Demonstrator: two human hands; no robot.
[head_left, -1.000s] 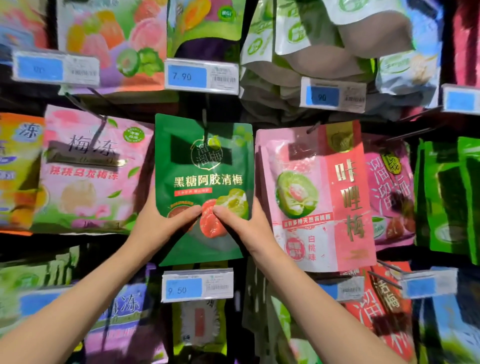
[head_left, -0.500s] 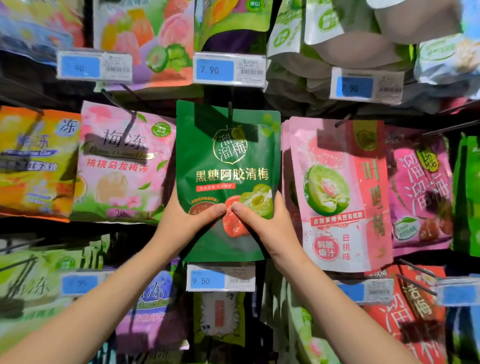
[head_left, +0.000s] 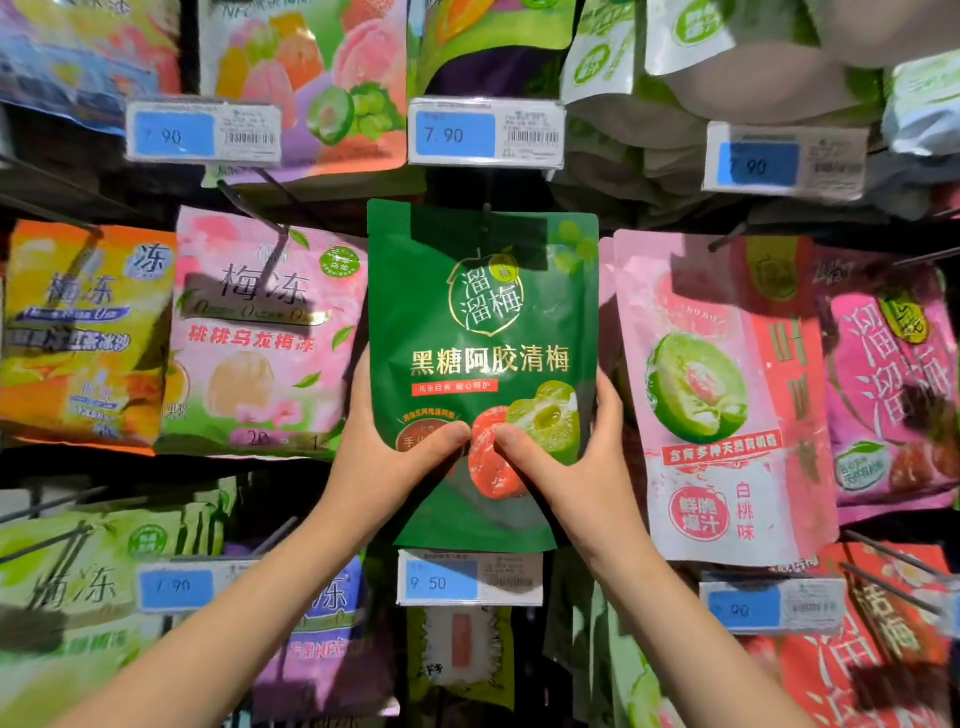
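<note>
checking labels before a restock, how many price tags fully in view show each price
7.90 tags: 4
9.50 tag: 1
tag with first digit unreadable: 1
total: 6

The green pouch is deep green with gold characters, a thin red banner and a printed orange-red fruit beside a halved green plum. The pink pouch is pale pink with a red side band and a green, pink-centred fruit. The pastel pouch fades from pink to green. The orange pouch blends orange and yellow. The price tag is white with a blue panel.
</note>
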